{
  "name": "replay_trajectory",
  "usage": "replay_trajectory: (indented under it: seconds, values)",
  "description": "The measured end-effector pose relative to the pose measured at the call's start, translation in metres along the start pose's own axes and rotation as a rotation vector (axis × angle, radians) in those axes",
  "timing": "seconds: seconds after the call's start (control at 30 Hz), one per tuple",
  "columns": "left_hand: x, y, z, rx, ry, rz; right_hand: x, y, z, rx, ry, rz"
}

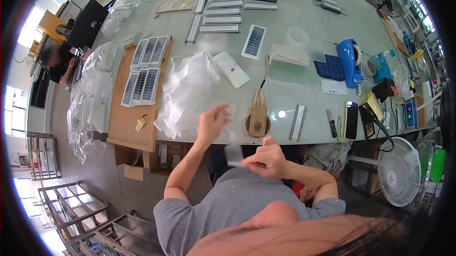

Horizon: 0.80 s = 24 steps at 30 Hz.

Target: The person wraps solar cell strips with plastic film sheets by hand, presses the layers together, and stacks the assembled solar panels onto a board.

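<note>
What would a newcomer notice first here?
Probably the big pile of white sheets on the near left of the glossy table. Next, the white fan at lower right, beside the table. Then the right hand, in front of the table's near edge, gripping a small pale piece, blurred.

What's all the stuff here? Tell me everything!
table: one, pale green, middle
board: one, tan, table's left
panel cards: several, blue and white, mostly on board
bags: several, clear, left of board
loose sheets: many, white, near left
ruler-like strips: many, silvery, mostly far
block: one, brown, near edge
dispenser: one, blue, right side
phone: one, black, near right
big fan: one, white, beyond right
other people: at least two, one in black, far edges
small flat piece: one, pale, blurred, lower middle
left hand: one, bare, raised
right hand: one, bare, holding piece
</note>
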<state>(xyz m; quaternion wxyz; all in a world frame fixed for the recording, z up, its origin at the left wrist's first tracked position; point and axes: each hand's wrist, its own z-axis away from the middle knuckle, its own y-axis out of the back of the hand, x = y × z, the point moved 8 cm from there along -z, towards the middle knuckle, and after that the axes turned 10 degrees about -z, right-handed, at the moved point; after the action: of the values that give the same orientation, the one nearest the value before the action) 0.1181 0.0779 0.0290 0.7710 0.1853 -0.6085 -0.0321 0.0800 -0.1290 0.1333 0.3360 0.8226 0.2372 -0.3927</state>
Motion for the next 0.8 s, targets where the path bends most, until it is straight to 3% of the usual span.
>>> replay_trajectory:
  seconds: [0.07,0.13,0.23,0.4,0.5,0.7,0.8]
  values:
    - [0.009,0.03,-0.008,0.227,-0.182,-0.394,0.007,-0.006,0.007,-0.058,-0.263,-0.35]
    - [0.02,0.045,-0.011,0.381,-0.359,-0.811,0.01,-0.001,0.005,-0.084,-0.365,-0.427]
    - [0.056,0.042,0.007,0.635,-0.712,-1.049,0.045,0.018,0.005,0.018,-0.45,-0.333]
    - [0.037,-0.002,0.053,0.34,-1.106,-0.911,0.125,0.061,0.004,0.291,-0.561,0.136]
    - [0.021,-0.038,0.08,0.086,-1.258,-0.92,0.145,0.069,0.005,0.367,-0.494,0.189]
    - [0.015,-0.061,0.084,0.085,-1.241,-0.788,0.154,0.072,0.008,0.377,-0.521,0.238]
    - [0.027,-0.058,0.078,0.115,-1.089,-0.621,0.149,0.082,0.001,0.396,-0.491,0.334]
